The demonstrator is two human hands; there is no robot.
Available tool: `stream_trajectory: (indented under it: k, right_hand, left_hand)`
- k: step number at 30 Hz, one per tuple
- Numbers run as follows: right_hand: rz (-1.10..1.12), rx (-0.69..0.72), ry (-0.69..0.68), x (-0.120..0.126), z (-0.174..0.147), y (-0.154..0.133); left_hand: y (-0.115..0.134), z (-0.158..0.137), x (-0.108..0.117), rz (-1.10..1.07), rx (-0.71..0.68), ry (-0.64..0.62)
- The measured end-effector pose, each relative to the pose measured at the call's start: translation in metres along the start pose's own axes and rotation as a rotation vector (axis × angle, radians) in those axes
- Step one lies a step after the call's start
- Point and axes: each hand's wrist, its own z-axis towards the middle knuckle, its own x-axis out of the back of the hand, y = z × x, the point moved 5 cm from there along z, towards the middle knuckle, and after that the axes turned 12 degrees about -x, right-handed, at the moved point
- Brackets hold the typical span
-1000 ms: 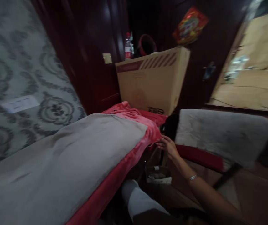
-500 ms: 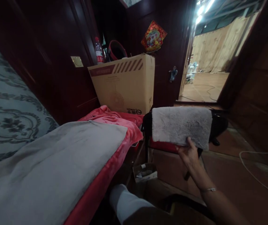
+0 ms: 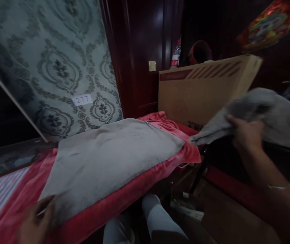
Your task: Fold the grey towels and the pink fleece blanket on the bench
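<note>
One right hand (image 3: 248, 134) raised, gripping grey cloth (image 3: 284, 113) | left hand (image 3: 37, 220) low, curled at pale cover's (image 3: 114, 157) corner, grip unclear

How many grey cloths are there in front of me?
2. One grey cloth lies spread over the pink blanket, its near corner by the left hand; the second cloth is held up in the right hand. Others could be hidden underneath.

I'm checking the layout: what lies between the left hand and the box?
In the head view: the spread grey cloth, then the bunched pink blanket beyond it.
</note>
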Motion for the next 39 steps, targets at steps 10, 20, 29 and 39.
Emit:
stream_trajectory:
  k: [10,20,29,39]
  right_hand:
    - [-0.846,0.899,-1.461,-0.143,-0.273,0.099]
    - [-0.668,0.683,-1.668,-0.102,-0.283,0.152]
    - [-0.786,0.456,-1.127,-0.11,-0.225,0.203]
    - [-1.05,0.479,-1.016,-0.128,-0.243,0.174]
  left_hand:
    - [0.053,-0.042,-0.135,-1.202,0.504,-0.299]
    - [0.02,-0.065,-0.167,-0.999,0.347,-0.197]
    - [0.089,-0.098,-0.177,0.047,-0.63,-0.266]
    - [0.109,-0.124,-0.197,-0.301,-0.439,-0.494]
